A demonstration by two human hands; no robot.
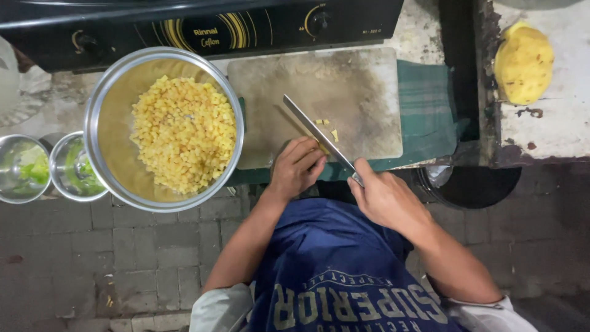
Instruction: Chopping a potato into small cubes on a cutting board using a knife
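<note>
The right hand [384,197] is closed around the handle of a long knife [316,132], whose blade slants up and left across the near half of the cutting board [369,80]. The left hand [297,167] sits at the board's near edge with its fingers curled over something by the blade; what it pins is hidden under the fingers, so I cannot tell whether it grips a piece or merely rests there. A few small yellow cubes [327,128] lie on the board just beside the blade. The board rests on a green cloth [430,98].

Just beside the board's left edge stands a large metal bowl [104,123] heaped with the same yellow dice. Two small steel cups [55,166] holding something green stand near the bowl's left. A whole peeled yellow fruit [523,63] lies well apart on the right-hand ledge.

This looks like the dicing step nearly spent, with only scraps left on the board. The next cut would call for curled fingertips kept clear of the edge.
</note>
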